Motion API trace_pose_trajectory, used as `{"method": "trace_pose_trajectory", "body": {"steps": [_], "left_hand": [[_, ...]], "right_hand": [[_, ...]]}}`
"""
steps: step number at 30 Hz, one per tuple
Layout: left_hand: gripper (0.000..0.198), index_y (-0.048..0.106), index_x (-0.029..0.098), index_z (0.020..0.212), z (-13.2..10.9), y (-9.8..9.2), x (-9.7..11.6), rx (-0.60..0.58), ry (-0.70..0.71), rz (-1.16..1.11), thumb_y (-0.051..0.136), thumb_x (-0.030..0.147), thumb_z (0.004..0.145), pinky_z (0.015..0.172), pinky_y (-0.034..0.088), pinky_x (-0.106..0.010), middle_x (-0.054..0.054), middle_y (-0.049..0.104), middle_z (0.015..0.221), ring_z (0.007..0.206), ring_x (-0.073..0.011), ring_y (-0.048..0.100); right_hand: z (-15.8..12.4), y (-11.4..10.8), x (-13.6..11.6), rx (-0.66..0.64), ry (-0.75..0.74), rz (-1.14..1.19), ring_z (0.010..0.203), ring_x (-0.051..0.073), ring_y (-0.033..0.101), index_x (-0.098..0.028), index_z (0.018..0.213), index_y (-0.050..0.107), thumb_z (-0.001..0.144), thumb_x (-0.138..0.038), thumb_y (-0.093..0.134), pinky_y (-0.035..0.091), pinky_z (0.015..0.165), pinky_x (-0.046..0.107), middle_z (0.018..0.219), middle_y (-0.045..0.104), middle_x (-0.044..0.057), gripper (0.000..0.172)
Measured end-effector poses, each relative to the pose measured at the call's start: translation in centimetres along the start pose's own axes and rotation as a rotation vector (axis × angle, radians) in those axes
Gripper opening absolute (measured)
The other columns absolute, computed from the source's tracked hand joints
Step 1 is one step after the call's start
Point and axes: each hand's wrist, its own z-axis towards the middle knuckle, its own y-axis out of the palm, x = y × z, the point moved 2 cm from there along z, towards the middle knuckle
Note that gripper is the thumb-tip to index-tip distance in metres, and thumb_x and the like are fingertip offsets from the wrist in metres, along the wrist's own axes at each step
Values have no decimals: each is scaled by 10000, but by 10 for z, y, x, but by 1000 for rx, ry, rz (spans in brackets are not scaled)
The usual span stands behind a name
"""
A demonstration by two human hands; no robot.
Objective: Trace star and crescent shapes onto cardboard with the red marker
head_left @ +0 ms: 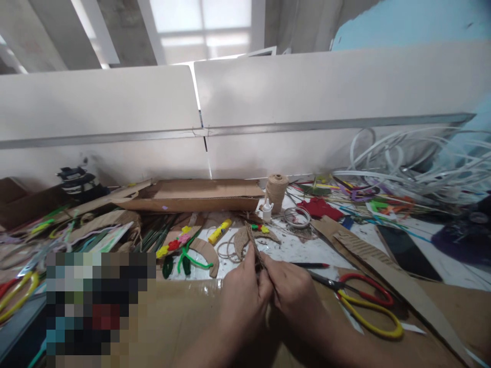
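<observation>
**Left hand and right hand together, both closed on a narrow brown strip at 6 o'clock of the view.**

The strip stands tilted up from between the fingertips; its material is too small to tell. Beneath the hands lies a flat brown cardboard sheet. At 3 o'clock from the hands rest steel scissors with red and yellow loop handles, a thin black-and-red pen just above them. At 10 o'clock are green pipe-cleaner shapes with red, yellow and pink pieces and a yellow glue stick. At 12 o'clock a spool of tan jute twine stands beside a small white plastic bottle. At 2 o'clock lies a tangle of white plastic strips. Farthest off stands a white partition panel.
</observation>
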Motion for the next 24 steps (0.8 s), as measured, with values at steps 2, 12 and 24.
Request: {"method": "trace_pose_trajectory", "body": {"steps": [2, 12, 24], "left_hand": [[701, 405, 76, 1664, 1, 2, -1, 7, -4, 8, 409, 319, 1007, 829, 508, -395, -228, 796, 1149, 985, -370, 752], [435, 701, 213, 1375, 11, 1, -7, 83, 29, -154, 459, 278, 1020, 849, 538, -353, -128, 819, 1005, 920, -308, 752], [482, 652, 252, 1482, 6, 16, -13, 69, 105, -175, 518, 323, 1024, 938, 565, -388, -133, 809, 1265, 1086, -326, 757]], "right_hand": [[2, 0, -1, 14, -7, -3, 779, 295, 797, -122, 1326, 653, 993, -60, 431, 636, 701, 416, 1022, 839, 156, 405], [9, -13, -1, -50, 188, 178, 788, 233, 775, -218, 1007, 686, 1056, -147, 457, 578, 715, 322, 912, 804, 71, 245], [25, -31, 4, -136, 395, 355, 763, 247, 766, -244, 1002, 714, 1005, -264, 627, 588, 690, 328, 880, 801, 54, 89]]}}
